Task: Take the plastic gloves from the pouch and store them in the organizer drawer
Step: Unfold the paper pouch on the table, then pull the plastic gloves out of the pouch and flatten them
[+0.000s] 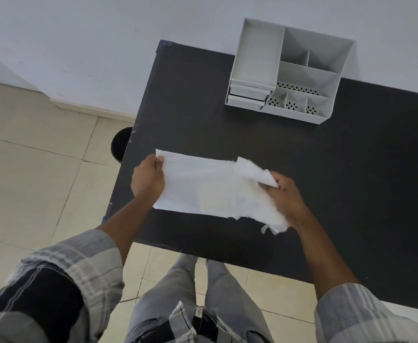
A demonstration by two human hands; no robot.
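Fingers [158,161] of the left hand [148,179] clamped on the left edge of the pouch [193,184], thumb on top, pinning it flat. Fingers of the right hand [286,194] pinched shut on the plastic gloves [257,184], a crinkled, translucent white bunch half out of the pouch's right end. Pouch: thin, smooth, white, rectangular, lying on the matte black desk [227,134] near its front edge. Gloves: wrinkled and filmy, with a loose tail trailing below the wrist. Organizer [289,73] well apart at the back of the desk against the pale wall: rigid light-grey plastic, boxy, split into open compartments, some with perforated floors. 2 shallow drawers stacked at its left front; lower drawer [246,100] sticking out slightly. Plaid sleeves pushed up on both forearms.
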